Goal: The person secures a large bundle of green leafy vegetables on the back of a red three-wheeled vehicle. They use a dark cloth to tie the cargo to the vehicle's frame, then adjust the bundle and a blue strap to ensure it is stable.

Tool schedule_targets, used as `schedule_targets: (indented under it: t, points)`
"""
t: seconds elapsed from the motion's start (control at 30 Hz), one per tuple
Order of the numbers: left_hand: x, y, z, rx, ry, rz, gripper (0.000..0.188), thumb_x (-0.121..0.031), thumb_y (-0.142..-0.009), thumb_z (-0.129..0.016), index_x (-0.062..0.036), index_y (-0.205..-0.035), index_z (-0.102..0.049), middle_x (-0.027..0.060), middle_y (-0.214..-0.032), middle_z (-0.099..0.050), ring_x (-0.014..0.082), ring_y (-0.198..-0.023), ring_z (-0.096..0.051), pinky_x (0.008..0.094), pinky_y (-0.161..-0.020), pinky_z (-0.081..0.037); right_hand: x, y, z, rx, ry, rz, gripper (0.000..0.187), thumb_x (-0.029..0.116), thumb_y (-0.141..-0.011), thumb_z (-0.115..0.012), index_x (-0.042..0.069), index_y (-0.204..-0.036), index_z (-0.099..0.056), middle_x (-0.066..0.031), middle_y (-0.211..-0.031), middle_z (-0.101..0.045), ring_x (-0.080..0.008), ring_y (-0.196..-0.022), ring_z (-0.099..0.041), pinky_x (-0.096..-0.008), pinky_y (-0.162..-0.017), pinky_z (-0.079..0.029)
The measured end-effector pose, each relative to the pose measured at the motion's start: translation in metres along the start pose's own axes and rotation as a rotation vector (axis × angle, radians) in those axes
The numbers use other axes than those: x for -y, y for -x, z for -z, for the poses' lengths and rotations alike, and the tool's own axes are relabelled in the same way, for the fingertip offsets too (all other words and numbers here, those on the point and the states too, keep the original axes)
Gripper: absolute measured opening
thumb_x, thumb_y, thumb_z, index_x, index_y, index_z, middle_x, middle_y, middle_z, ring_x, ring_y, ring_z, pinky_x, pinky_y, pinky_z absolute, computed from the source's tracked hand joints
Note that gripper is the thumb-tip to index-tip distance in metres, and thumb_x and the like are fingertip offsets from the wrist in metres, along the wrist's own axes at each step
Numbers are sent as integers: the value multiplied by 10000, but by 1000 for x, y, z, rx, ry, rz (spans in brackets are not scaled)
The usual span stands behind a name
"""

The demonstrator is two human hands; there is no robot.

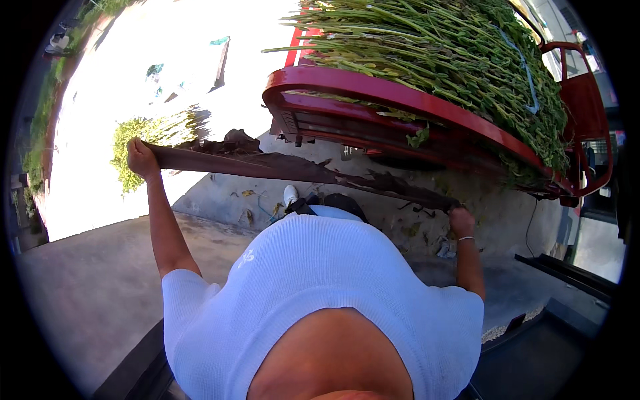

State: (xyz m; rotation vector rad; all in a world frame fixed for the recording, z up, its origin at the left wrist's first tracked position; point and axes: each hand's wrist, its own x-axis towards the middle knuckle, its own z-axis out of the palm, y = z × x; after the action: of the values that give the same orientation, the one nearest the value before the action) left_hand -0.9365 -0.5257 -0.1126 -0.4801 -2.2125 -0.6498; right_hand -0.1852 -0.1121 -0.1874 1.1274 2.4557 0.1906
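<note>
A long dark brown strip of cloth or sheeting (260, 165), ragged along its edge, is stretched across in front of me at about chest height. Its left end is gripped in my left hand (142, 160), fingers closed round it. At the other end my right hand (461, 222), with a bracelet at the wrist, is closed on the strip's corner. Just beyond it stands a red cargo vehicle (400, 88), its bed piled with long-stemmed green leafy plants (427, 53). The strip hangs apart from the rail.
A smaller bundle of green stalks (153, 133) lies on the sunlit ground at left. Dry leaves and scraps (250, 213) litter the shaded concrete near my feet. A blue strap (523, 63) crosses the plant load. Dark metal edges (567, 273) stand at right.
</note>
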Motion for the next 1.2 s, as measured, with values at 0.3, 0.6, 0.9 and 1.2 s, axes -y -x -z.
schedule_targets:
  t: [0.3, 0.6, 0.9, 1.2]
  points:
    - [25, -56, 45, 146, 328, 181, 185, -179, -892, -541, -19, -867, -630, 3, -693, -590, 73, -593, -516, 216, -569, -424, -121, 58, -37, 250, -460, -609, 328, 254, -678, -749, -38, -729, -610, -160, -678, -633, -270, -651, -624, -428, -585, -444]
    - [-256, 112, 45, 993, 1309, 566, 99, -61, -879, -569, 0, -926, -631, -6, -786, -615, 37, -714, -537, 168, -647, -424, 261, -61, 190, -34, -1849, 319, 375, 117, -678, -766, 12, -1010, -626, 22, -815, -560, -66, -708, -482, -224, -660, -435]
    - [-298, 133, 63, 1200, 1306, 405, 201, -36, -869, -554, 2, -1061, -599, 30, -888, -635, 68, -791, -566, 204, -737, -445, 312, -70, 235, -413, -1637, 483, 234, 49, -724, -699, -11, -941, -637, -78, -818, -610, -151, -736, -571, -243, -673, -439]
    - [-290, 143, 63, 1619, 1436, 554, 231, -8, -792, -630, -5, -1019, -584, 27, -891, -635, 97, -793, -600, 240, -733, -498, 291, -71, 230, -321, -1960, 365, 54, -27, -798, -589, -24, -843, -618, -34, -837, -609, -86, -738, -546, -223, -685, -439]
